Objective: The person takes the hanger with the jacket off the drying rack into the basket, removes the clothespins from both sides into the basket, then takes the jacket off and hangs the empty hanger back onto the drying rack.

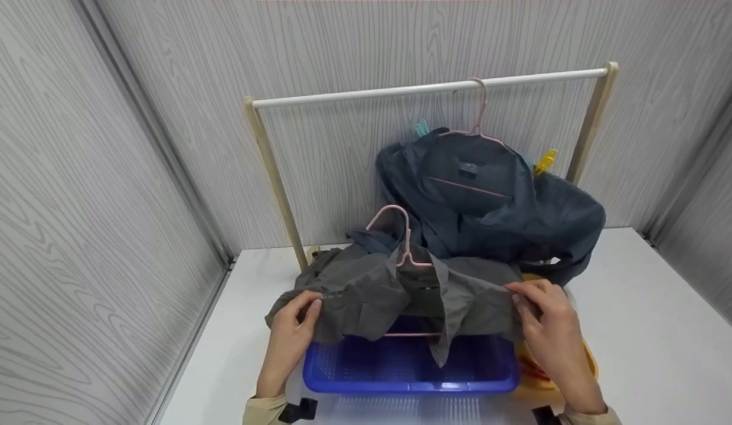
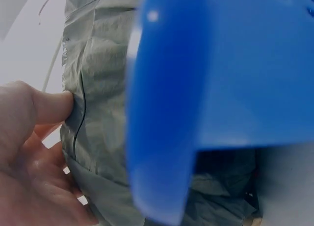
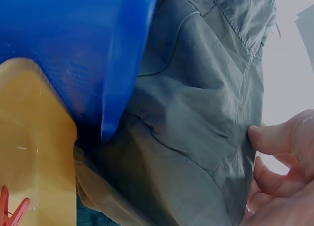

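The person's left grip [image 1: 293, 330] and right grip [image 1: 550, 321] pinch the grey garment [image 1: 366, 298]. A pink hanger [image 1: 408, 239] sits inside it.

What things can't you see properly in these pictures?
Head view: whatever is on the label inside the dark blue garment is too small to read.
Head view: the ends of the lower pink hanger are hidden by the grey garment.
Head view: the right hand and wrist hide part of the yellow basket.
Left wrist view: the blue basket is blurred and cut off by the picture's edge.
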Motion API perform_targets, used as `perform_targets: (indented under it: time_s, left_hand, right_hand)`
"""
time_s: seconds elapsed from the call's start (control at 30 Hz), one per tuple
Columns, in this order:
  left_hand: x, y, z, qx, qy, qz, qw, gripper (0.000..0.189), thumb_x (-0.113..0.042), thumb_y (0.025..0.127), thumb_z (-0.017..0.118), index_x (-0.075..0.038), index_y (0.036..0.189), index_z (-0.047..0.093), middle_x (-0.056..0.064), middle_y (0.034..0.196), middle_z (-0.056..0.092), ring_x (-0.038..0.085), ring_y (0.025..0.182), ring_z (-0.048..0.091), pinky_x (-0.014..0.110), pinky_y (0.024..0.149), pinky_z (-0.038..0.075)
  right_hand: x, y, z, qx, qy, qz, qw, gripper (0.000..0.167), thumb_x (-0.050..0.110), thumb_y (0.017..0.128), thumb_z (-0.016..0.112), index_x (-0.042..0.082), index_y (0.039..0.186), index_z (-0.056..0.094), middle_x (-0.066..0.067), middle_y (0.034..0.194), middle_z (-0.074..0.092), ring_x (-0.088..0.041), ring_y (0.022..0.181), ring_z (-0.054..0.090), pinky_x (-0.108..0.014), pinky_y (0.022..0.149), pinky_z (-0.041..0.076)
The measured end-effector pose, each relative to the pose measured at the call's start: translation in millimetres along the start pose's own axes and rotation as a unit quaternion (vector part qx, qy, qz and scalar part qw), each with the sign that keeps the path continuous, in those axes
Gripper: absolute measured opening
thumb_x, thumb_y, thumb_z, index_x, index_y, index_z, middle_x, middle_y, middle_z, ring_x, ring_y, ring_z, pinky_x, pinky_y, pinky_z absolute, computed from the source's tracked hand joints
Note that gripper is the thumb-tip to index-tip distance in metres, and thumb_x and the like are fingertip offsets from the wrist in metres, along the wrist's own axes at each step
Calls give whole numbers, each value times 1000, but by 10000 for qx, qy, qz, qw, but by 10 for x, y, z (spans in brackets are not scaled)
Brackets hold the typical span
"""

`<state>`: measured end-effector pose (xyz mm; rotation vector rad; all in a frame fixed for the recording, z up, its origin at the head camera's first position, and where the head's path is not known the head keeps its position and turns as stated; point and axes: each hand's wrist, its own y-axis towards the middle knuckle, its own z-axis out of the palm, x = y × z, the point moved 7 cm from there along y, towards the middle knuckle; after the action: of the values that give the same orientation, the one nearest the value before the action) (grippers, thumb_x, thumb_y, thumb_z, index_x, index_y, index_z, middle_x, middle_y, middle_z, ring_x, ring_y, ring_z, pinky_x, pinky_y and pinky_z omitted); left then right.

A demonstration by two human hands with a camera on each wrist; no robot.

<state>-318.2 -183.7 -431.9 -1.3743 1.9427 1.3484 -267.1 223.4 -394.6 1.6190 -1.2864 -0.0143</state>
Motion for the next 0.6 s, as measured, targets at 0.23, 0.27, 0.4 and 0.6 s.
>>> perform_targets:
  time_s: [0.23, 0.27, 0.4, 0.6]
  left_hand:
    - [-76, -24, 107, -192, 82, 164, 9996, 18, -23, 100, 59, -13, 108, 71, -2, 96, 69, 14, 83, 61, 34, 75, 49]
    - [-97, -29, 119, -215, 98, 213, 9995, 18, -22, 100, 59, -12, 109, 71, -2, 95, 69, 13, 80, 60, 33, 73, 49]
    - [-191, -41, 173, -337, 149, 473, 9982, 17, -19, 100, 59, -11, 109, 72, -3, 92, 69, 10, 74, 58, 31, 68, 48]
    - [-346, -57, 245, -591, 260, 919, 9937, 15, -12, 98, 61, -9, 108, 72, 2, 101, 71, 16, 87, 65, 41, 82, 48]
  right_hand:
    - [55, -24, 85, 130, 30, -199, 9997, 27, -12, 86, 68, 10, 99, 75, 2, 92, 62, -14, 90, 54, -19, 79, 39]
    - [64, -28, 94, 130, 44, -227, 9996, 27, -12, 85, 69, 10, 99, 75, 2, 91, 62, -14, 89, 54, -19, 78, 39]
    - [98, -43, 110, 126, 112, -334, 9993, 29, -14, 83, 70, 10, 98, 76, 3, 90, 61, -12, 86, 52, -17, 75, 40]
    - [140, -56, 114, 131, 213, -455, 9987, 28, -13, 82, 71, 9, 99, 78, 3, 91, 62, -11, 85, 52, -15, 73, 40]
